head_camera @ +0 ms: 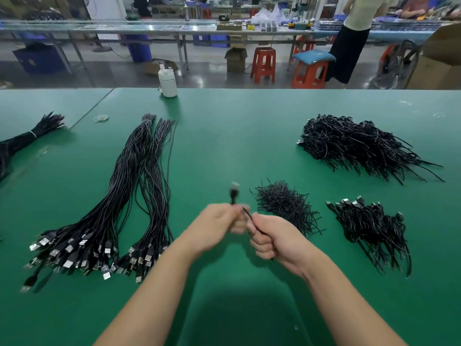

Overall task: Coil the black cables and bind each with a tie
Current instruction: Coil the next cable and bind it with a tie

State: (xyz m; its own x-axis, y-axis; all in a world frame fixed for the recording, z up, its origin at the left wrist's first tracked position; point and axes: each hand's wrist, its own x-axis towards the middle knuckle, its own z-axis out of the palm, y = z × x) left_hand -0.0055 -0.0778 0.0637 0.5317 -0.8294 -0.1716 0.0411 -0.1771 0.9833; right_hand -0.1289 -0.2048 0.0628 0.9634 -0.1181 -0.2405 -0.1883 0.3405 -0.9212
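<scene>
Both forearms bare, reaching forward and angled inward so the hands meet near centre, just apart. Left hand is motion-blurred, back of hand up, fingers curled round a cable whose plug end sticks up above the knuckles. Right hand is sharp, closed in a fist with thumb side toward the left hand, pinching a thin black tie that runs across the gap to the left fingers.

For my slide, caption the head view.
Both hands, left hand and right hand, bind a coiled cable with a tie above the green table.
</scene>
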